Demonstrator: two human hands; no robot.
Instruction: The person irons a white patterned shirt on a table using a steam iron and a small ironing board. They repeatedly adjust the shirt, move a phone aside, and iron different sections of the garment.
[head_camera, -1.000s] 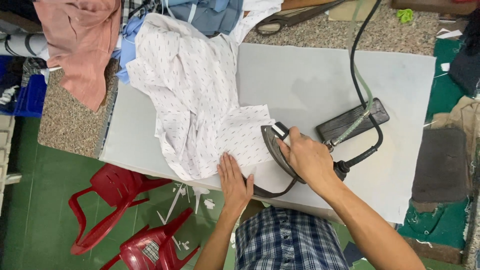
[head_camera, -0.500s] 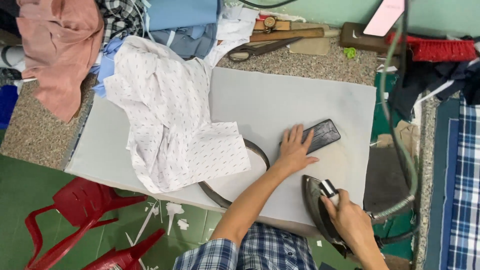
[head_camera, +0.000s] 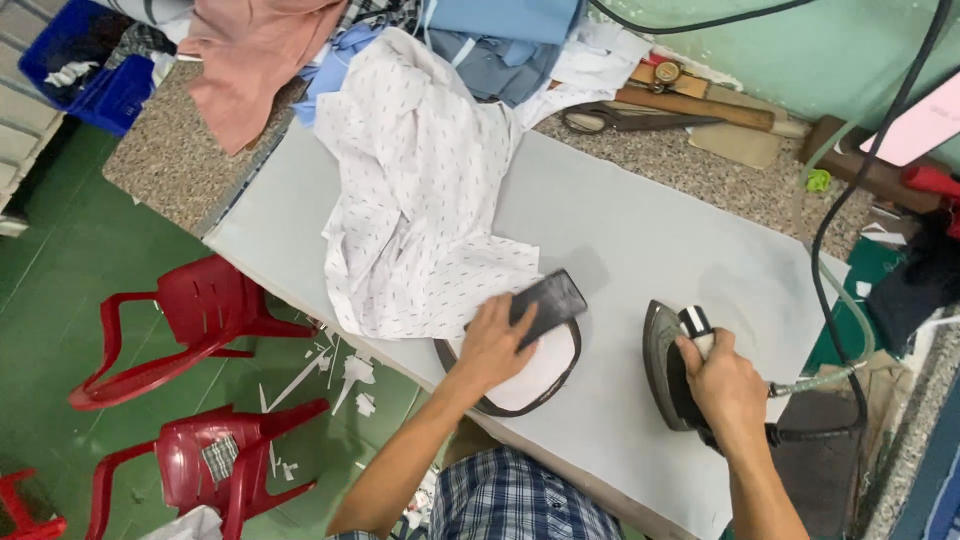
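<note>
My left hand (head_camera: 494, 343) presses a flat black block (head_camera: 545, 302) down at the edge of a white patterned shirt (head_camera: 425, 190), over a dark curved strap (head_camera: 520, 398) lying on the grey ironing pad (head_camera: 640, 240). My right hand (head_camera: 728, 388) grips the handle of a dark steam iron (head_camera: 667, 358) that sits on the pad to the right, apart from the shirt. The iron's hose and black cable (head_camera: 845, 290) run off to the right.
Pink and blue garments (head_camera: 262, 50) are piled at the table's far end. Scissors (head_camera: 620, 120) and a wooden ruler (head_camera: 700, 100) lie on the speckled counter. Red plastic chairs (head_camera: 190, 320) stand on the green floor to the left, with white scraps around them.
My left hand has carried the black block from the middle of the pad back to the shirt's edge. My right hand has brought the iron onto the pad.
</note>
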